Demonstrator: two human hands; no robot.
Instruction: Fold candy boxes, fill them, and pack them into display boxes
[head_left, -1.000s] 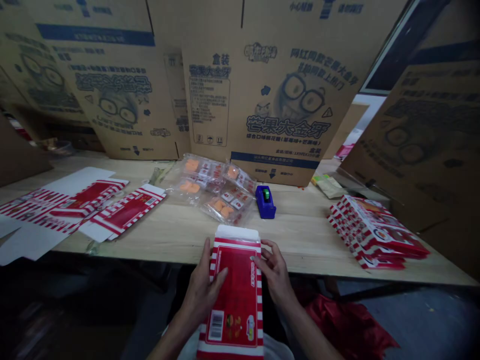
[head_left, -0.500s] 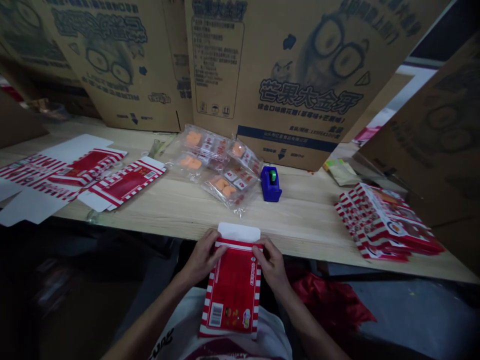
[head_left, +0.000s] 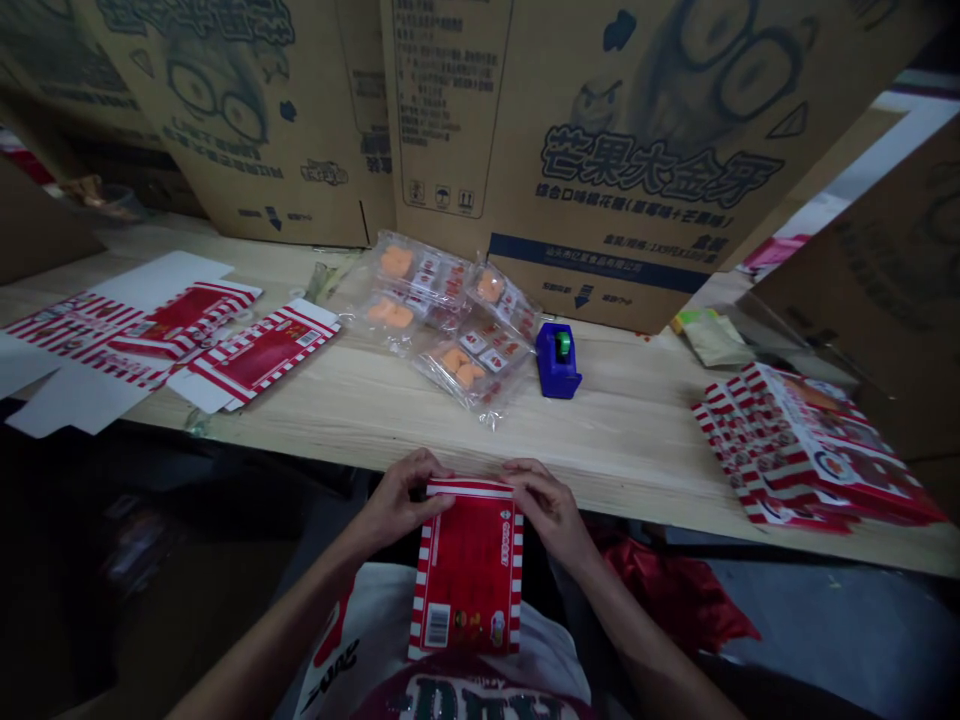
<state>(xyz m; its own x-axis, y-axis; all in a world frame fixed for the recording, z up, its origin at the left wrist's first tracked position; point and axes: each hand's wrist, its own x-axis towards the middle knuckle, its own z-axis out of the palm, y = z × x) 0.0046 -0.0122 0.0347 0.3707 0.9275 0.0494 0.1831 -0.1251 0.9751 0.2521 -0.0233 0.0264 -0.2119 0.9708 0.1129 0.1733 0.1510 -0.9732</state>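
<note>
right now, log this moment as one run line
left hand: holding red striped paperboard carton | right hand: holding same carton | wooden table: blue tape dispenser, stacked cartons

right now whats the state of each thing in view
red striped carton: flat, held over lap
left hand: gripping carton's top left corner
right hand: gripping top right corner
blue tape dispenser: standing on table
clear plastic packs: lying overlapped
stacked cartons: flat, fanned
carton blanks: lying open
</note>
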